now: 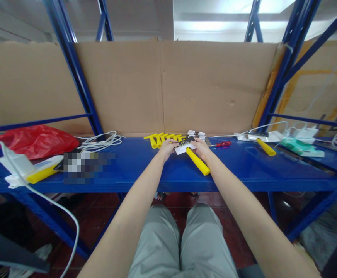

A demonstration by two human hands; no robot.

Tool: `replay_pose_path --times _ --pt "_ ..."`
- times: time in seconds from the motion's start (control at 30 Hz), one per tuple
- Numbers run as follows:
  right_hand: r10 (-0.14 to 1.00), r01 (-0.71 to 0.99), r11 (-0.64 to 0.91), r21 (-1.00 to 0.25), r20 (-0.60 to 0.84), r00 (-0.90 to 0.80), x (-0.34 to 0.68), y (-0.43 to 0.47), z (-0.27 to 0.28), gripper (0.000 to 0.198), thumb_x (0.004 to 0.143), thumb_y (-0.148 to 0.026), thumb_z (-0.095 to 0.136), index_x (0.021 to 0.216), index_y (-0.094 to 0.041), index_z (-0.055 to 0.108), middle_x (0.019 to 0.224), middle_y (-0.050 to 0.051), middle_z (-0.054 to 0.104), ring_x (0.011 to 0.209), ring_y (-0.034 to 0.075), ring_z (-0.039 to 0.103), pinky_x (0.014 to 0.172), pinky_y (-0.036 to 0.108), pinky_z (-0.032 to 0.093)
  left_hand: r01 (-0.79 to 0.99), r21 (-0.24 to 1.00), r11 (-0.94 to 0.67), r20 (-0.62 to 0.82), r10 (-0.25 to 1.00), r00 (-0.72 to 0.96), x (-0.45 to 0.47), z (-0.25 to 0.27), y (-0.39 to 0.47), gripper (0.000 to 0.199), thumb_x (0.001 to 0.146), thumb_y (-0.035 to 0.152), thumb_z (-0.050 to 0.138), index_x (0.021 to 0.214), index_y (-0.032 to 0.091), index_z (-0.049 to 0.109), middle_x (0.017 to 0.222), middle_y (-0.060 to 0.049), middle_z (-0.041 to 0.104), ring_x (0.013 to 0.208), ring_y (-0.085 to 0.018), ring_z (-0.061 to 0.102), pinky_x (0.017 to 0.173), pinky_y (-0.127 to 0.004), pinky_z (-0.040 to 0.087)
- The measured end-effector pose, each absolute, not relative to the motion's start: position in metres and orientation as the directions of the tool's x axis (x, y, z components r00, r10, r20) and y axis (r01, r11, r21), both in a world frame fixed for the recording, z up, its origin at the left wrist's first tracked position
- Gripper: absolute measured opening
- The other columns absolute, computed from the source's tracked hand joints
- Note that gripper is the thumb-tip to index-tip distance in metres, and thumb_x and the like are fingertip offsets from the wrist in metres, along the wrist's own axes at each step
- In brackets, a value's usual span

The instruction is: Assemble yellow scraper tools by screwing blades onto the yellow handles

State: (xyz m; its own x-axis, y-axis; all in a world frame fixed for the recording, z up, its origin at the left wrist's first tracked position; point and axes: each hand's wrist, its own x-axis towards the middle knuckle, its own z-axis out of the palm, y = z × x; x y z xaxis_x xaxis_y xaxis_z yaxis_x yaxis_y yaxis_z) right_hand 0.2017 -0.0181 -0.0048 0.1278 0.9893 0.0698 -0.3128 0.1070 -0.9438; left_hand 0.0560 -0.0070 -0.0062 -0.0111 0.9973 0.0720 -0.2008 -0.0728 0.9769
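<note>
Both hands meet over the blue shelf around a yellow-handled tool (198, 162), whose kind I cannot make out. Its head end is covered by a black-and-white card (183, 146). My left hand (167, 150) is closed on the card's left edge. On the other side, my right hand (201, 150) grips the card's right edge, beside the handle pointing toward me. Several yellow T-shaped pieces (154, 141) lie in a row just behind my left hand. Behind my right hand is a stack of black-and-white cards (196, 133). A red-handled screwdriver (223, 144) lies to its right.
Coiled white cable (106, 141), a red plastic bag (38, 141) and a yellow-handled tool (42, 174) occupy the left. Rightward lie another yellow handle (266, 147) and a green-and-white packet (302, 146). Cardboard (122, 85) backs the shelf between blue posts (75, 73).
</note>
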Motion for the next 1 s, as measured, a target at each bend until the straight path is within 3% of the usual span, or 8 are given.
replay_pose_path --times 0.23,0.5,0.7,1.0 --pt "0.986 -0.290 0.140 -0.947 0.105 0.133 0.203 -0.013 -0.010 0.018 0.077 -0.004 0.053 0.068 -0.020 0.052 0.055 -0.005 0.057 0.051 0.011 0.054 0.054 0.024 0.048 -0.207 0.977 -0.056 0.052 0.998 -0.026 0.057 -0.006 -0.007 0.025 0.070 -0.005 0.064 0.086 0.014 0.061 0.078 -0.004 0.066 0.067 -0.013 0.065 0.075 -0.032 0.057" --pt "0.964 -0.151 0.241 -0.959 0.219 0.149 0.211 0.013 -0.030 0.010 0.071 -0.017 0.062 0.066 -0.020 0.054 0.061 -0.004 0.060 0.061 0.014 0.058 0.062 0.028 0.049 -0.301 0.953 -0.043 0.030 0.998 -0.049 0.057 -0.007 -0.004 0.019 0.071 -0.003 0.064 0.081 0.013 0.061 0.072 -0.003 0.064 0.063 -0.011 0.064 0.073 -0.030 0.057" --pt "0.891 0.012 0.360 -0.933 0.348 0.292 0.220 0.034 -0.044 0.012 0.069 -0.031 0.062 0.067 -0.021 0.055 0.063 -0.003 0.061 0.066 0.016 0.059 0.064 0.030 0.050 -0.198 0.979 0.036 -0.021 0.997 0.076 0.055 -0.004 -0.009 0.014 0.077 0.001 0.063 0.083 0.013 0.059 0.068 -0.001 0.064 0.063 -0.012 0.064 0.070 -0.032 0.059" --pt "0.872 -0.010 0.349 -0.937 0.321 0.370 0.224 0.039 -0.044 0.004 0.067 -0.024 0.056 0.066 -0.020 0.056 0.073 0.001 0.065 0.074 0.018 0.060 0.071 0.031 0.048 -0.071 0.993 0.097 -0.084 0.982 0.170 0.052 -0.002 -0.016 0.019 0.079 0.005 0.063 0.095 0.013 0.056 0.081 -0.007 0.070 0.061 -0.014 0.068 0.063 -0.028 0.059"
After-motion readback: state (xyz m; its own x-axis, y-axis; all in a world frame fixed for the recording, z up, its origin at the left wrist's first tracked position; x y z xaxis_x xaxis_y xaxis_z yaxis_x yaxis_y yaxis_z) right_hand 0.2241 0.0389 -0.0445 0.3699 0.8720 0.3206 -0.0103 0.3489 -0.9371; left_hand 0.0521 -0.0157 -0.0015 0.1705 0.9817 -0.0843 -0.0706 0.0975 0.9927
